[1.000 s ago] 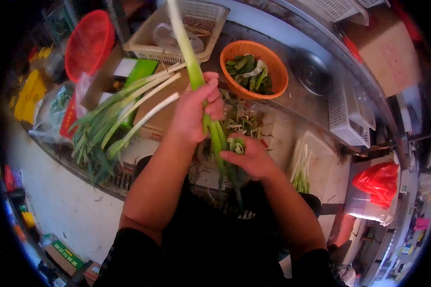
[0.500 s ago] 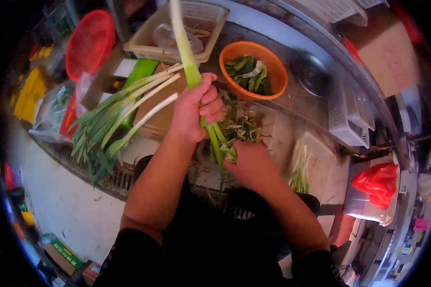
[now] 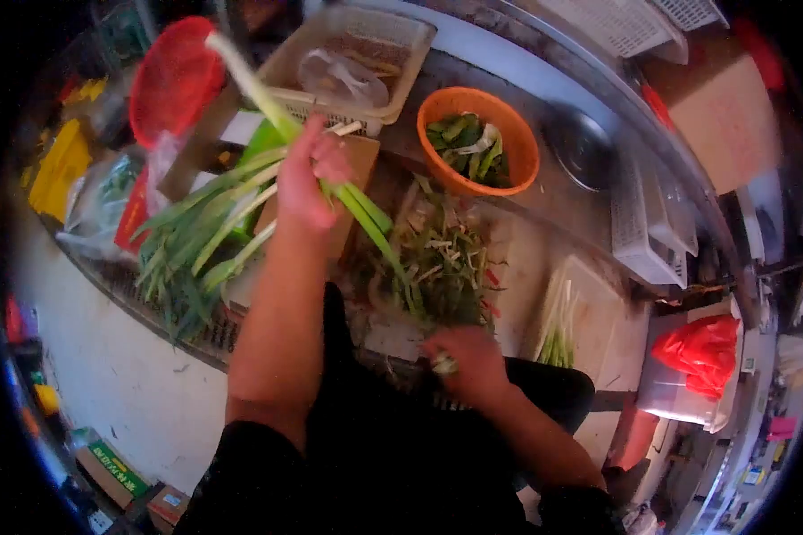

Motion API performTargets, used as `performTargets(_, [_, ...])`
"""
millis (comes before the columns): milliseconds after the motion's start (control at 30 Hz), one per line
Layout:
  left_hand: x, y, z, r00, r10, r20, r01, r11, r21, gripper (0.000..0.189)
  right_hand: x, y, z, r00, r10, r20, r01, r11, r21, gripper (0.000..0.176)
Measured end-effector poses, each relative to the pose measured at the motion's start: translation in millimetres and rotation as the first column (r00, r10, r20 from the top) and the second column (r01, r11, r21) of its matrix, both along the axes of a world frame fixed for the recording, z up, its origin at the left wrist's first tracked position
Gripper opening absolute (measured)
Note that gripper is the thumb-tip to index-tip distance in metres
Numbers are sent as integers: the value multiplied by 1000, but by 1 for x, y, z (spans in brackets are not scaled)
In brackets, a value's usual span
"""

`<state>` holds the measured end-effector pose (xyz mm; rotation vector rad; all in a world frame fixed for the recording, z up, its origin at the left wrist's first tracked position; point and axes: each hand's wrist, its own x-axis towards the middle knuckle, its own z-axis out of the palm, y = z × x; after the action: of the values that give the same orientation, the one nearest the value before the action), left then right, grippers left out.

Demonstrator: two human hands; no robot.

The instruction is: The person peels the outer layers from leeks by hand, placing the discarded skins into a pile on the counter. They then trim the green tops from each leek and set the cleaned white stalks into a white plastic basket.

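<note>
Leek [image 3: 260, 91] gripped by left hand [image 3: 305, 176] fingers, angled toward 11 o'clock; right hand [image 3: 469, 360] closed on leek scrap [image 3: 443, 364] at worktop [image 3: 531, 254] 6 o'clock edge.

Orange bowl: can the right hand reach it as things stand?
Probably yes: only a low pile of trimmings lies between the right hand and the orange bowl, nothing tall. The hand does pinch a small cut piece.

1 camera, worn on the person's head, faces forward and steeply down over both forearms onto the worktop. Its fisheye lens curves the scene and blackens the corners. It sits close: the left hand [image 3: 308, 174], gripping a long green-and-white leek stalk [image 3: 366, 214], and the right hand [image 3: 468, 361] fill the middle, and the round orange plastic basket [image 3: 473, 92] lies farther up.
</note>
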<state>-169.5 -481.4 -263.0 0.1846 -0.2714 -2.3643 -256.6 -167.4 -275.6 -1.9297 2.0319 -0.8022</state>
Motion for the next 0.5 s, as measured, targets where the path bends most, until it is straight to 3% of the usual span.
performTargets(33, [-2,15,4,1000,3,-2,-3,1000,-13,18,-2,5,-3,979,-191,69,191,982,2,14])
performTargets(67, [-6,30,9,993,46,107,-34,994,-106,15,-5,9,-1,980,-185,70,186,982,-20,14])
performTargets(133, [-11,50,22,971,70,228,-10,967,-256,12,-16,6,9,846,-471,250,463,881,94,20])
performTargets(233, [-13,67,17,938,-24,345,172,897,-407,14,-27,5,21,779,-520,352,518,849,107,16])
performTargets(267, [-16,72,15,943,-24,331,173,886,-430,14,-34,7,14,826,-493,271,507,862,24,18])
performTargets(333, [-22,85,10,930,-79,358,254,844,-473,14,-32,2,34,826,-474,304,494,869,13,19])
performTargets(500, [-37,109,8,856,-62,513,391,726,-566,16,-31,0,53,808,-471,355,511,859,-23,22])
